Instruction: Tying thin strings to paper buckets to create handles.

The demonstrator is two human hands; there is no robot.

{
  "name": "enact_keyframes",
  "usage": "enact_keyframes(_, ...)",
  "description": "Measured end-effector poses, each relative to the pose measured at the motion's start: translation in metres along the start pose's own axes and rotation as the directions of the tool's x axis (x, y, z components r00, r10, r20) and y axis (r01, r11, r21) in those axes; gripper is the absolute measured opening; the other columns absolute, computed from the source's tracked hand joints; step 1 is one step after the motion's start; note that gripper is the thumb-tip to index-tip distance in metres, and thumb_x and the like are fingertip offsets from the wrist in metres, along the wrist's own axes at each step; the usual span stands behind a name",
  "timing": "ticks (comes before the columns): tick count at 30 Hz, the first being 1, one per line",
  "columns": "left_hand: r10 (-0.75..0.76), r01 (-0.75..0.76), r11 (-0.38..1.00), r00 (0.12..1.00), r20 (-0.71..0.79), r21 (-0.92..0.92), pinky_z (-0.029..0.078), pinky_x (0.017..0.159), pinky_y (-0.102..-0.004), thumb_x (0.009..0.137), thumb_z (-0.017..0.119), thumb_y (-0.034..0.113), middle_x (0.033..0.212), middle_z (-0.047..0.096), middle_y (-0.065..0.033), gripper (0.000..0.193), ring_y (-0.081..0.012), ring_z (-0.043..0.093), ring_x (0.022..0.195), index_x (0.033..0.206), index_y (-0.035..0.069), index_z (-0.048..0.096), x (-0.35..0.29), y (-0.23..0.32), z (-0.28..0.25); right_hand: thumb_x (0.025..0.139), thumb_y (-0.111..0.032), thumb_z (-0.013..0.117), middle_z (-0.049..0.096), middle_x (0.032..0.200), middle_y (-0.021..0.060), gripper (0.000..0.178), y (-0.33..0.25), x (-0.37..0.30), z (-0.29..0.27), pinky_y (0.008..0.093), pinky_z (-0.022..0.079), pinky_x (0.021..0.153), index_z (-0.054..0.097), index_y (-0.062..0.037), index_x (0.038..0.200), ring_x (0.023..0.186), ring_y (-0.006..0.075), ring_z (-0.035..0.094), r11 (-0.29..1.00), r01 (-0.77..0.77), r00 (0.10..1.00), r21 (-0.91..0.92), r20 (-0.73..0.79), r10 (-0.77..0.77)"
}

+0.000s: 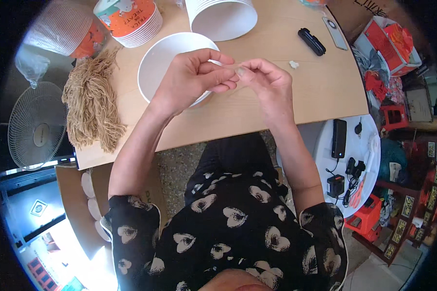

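Observation:
My left hand (192, 77) and my right hand (269, 85) meet above the tabletop, fingertips pinched close together. Whatever lies between the fingers is too small or thin to make out. Under my left hand and wrist is a white round tub (155, 60), its inside facing up and partly covered by the hand. A bundle of tan cords (92, 99) hangs over the table's left edge. On the table to the right of my right hand lies a small white scrap (294, 64).
Stacked orange printed tubs (136, 24) and white tubs (223, 19) stand at the back. A black stapler-like object (311, 42) and a phone (335, 33) lie at the right. Beside the wooden table (257, 114) are a fan (38, 127) and a white stool (325, 140) with chargers.

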State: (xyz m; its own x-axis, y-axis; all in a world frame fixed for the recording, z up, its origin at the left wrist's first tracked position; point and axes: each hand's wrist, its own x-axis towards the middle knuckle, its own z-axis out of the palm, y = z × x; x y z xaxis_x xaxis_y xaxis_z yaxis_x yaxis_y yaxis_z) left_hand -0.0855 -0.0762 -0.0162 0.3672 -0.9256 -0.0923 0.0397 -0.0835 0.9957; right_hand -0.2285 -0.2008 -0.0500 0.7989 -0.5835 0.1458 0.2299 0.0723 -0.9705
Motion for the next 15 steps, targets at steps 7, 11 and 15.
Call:
enact_keyframes(7, -0.006, 0.005, 1.000, 0.999, -0.046, -0.031, 0.059, 0.075, -0.0237, 0.095, 0.064, 0.009, 0.093, 0.072, -0.0162, 0.027, -0.0169, 0.071, 0.086, 0.116, -0.008, 0.058, -0.001, 0.002, 0.002, 0.092, -0.011, 0.063, 0.065, 0.103, 0.0054, 0.026, 0.003, 0.008, -0.017, 0.0267, 0.046, 0.085, 0.062, 0.0029, 0.114, 0.092, 0.0117, 0.057, 0.980, 0.197, 0.937, -0.025, -0.288, -0.195)
enact_keyframes(11, 0.035, -0.036, 0.998, 0.999, -0.012, -0.051, 0.058, 0.071, -0.0230, 0.096, 0.063, 0.008, 0.093, 0.072, -0.0145, 0.021, -0.0160, 0.071, 0.084, 0.112, -0.003, 0.056, -0.001, 0.000, 0.000, 0.088, -0.011, 0.066, 0.068, 0.107, 0.0047, 0.033, -0.015, 0.012, -0.024, 0.0275, 0.046, 0.087, 0.064, 0.0013, 0.119, 0.094, 0.0126, 0.059, 0.852, 0.366, 0.929, -0.375, 0.203, -0.310)
enact_keyframes(15, 0.064, -0.064, 0.997, 0.998, 0.000, -0.038, 0.057, 0.069, -0.0225, 0.096, 0.063, 0.007, 0.094, 0.073, -0.0138, 0.019, -0.0153, 0.071, 0.084, 0.111, 0.000, 0.054, -0.002, 0.001, -0.002, 0.090, -0.018, 0.067, 0.070, 0.098, 0.0091, 0.027, -0.009, 0.015, -0.028, 0.0312, 0.048, 0.083, 0.069, -0.0018, 0.112, 0.091, 0.0141, 0.061, 0.888, 0.267, 0.949, -0.374, 0.261, -0.176)
